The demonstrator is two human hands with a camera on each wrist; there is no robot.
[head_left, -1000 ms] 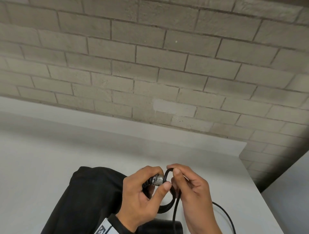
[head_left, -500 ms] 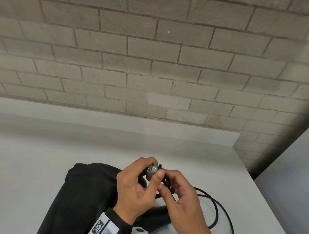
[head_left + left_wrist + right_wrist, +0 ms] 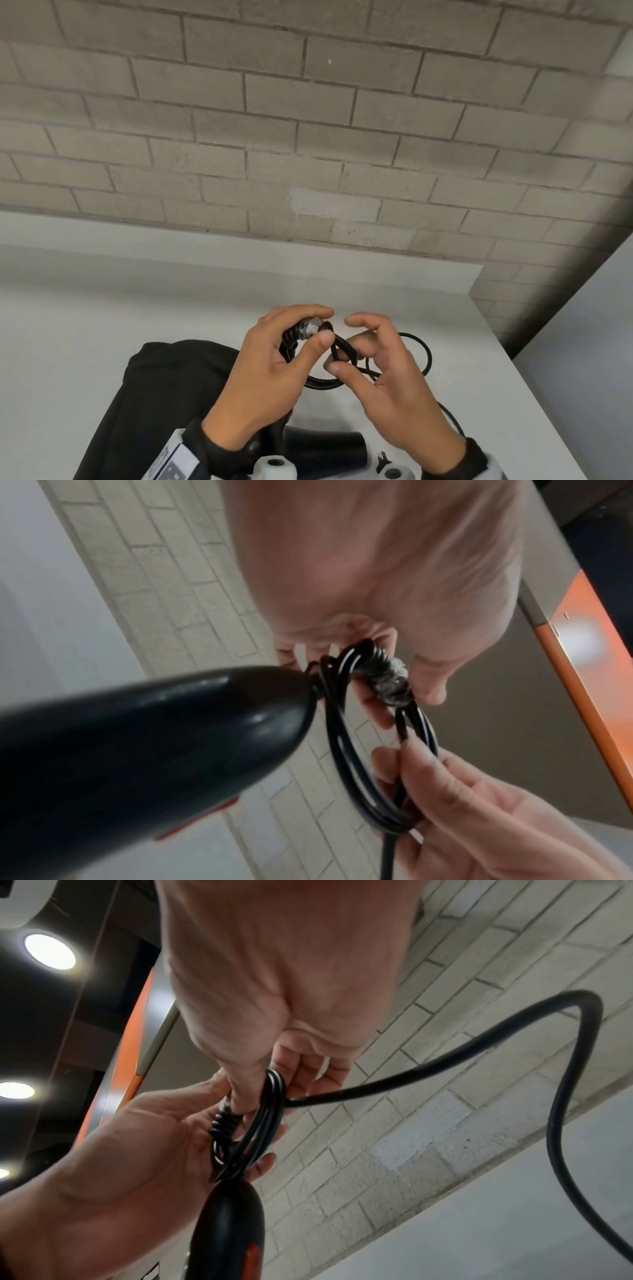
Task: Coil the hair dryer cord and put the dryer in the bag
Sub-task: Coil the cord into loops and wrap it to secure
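While the cord (image 3: 337, 356) is wound into small loops just beyond the dryer (image 3: 143, 753) handle, each new turn is best laid flat against the earlier ones, so that the bundle is kept tight. The left hand (image 3: 270, 373) is curled around the loops and the taped collar where the cord leaves the dryer, with the thumb pressed on top; this grip should not be loosened. The right hand (image 3: 387, 373) pinches the near side of the loops between thumb and bent fingers, while its index finger is stretched out and touches nothing. From there the loose cord runs away to the right of the dryer and should be fed in slowly, without twisting.

The bag (image 3: 164, 394) lies dark on the white table (image 3: 85, 325), just left of the dryer and partly under the left hand. Its opening cannot be seen. The dryer body is cut off at the lower edge of the head view and is blurred in the left wrist view. The plug is not visible anywhere, so the length of cord left over cannot be judged.
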